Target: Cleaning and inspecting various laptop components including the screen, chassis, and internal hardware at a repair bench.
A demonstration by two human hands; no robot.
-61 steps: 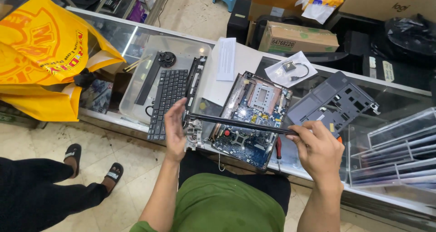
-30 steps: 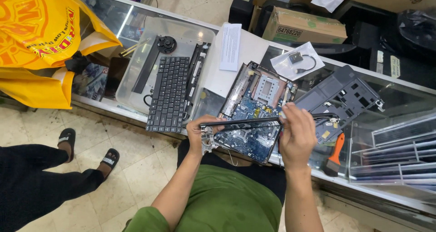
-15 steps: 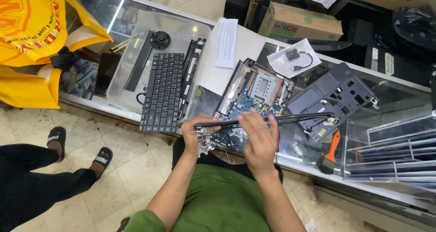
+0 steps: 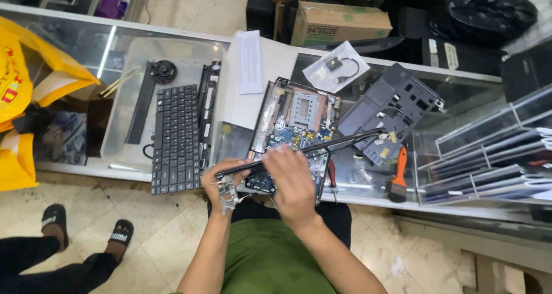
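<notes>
I hold a thin black laptop screen panel [image 4: 345, 141] edge-on over an opened laptop base with its blue circuit board [image 4: 293, 124] on the glass counter [image 4: 368, 182]. My left hand [image 4: 225, 179] grips the panel's left end, where a metal hinge bracket [image 4: 225, 195] hangs down. My right hand [image 4: 290, 176] rests on the panel's edge near the middle, fingers curled over it. The panel's far end reaches toward a grey plastic laptop cover [image 4: 391, 110].
A detached black keyboard [image 4: 175, 137] lies left, beside black trim strips. A white paper [image 4: 249, 64], a bagged small part [image 4: 339, 71], an orange-handled brush [image 4: 398, 176], a red screwdriver [image 4: 332, 173] and stacked laptops [image 4: 489, 156] sit around. Another person's sandalled feet [image 4: 86, 231] stand lower left.
My right hand slid left along the panel from its right end to near the middle, close to my left hand. The view shifted slightly.
</notes>
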